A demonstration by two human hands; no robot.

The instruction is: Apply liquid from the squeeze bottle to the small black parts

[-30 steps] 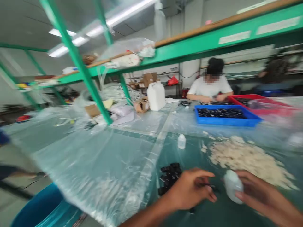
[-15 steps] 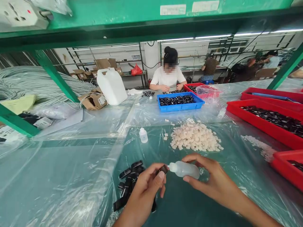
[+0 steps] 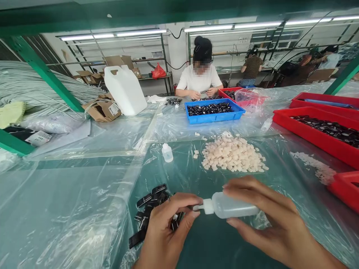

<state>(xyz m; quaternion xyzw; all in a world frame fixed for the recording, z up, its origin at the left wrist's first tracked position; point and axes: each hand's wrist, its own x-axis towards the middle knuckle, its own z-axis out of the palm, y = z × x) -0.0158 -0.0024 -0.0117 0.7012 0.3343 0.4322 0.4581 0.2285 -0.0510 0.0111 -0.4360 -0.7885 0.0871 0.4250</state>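
While working this close to the nozzle, hold the bottle steady and in line with the left fingertips, at the lower centre of the frame. Best, probably, to bear the weight with the right hand and leave the fine aiming to the left hand. Clamp the body only lightly, for fear of forcing out any contents, a likely risk with so soft-looking a wall. Avoid leaning sideways on the cap, for fear of pushing the slim nozzle off line.

Note the right hand, wrapped round the bottle with fingers above and thumb below. Note also the left thumb and forefinger, drawn close at the nozzle's end; impossible to tell whether clamped on it or on something small hidden there.

As for looks: a milky, translucent body, nearly horizontal, with rounded shoulders, then a whiter cap and a narrow nozzle pointing left. No readable label in view; hard to judge any fill level. Compare the small bottle, upright near the centre, left of the pale pieces. Mind the black pieces at lower left of centre, heaped beside and partly behind the left hand.
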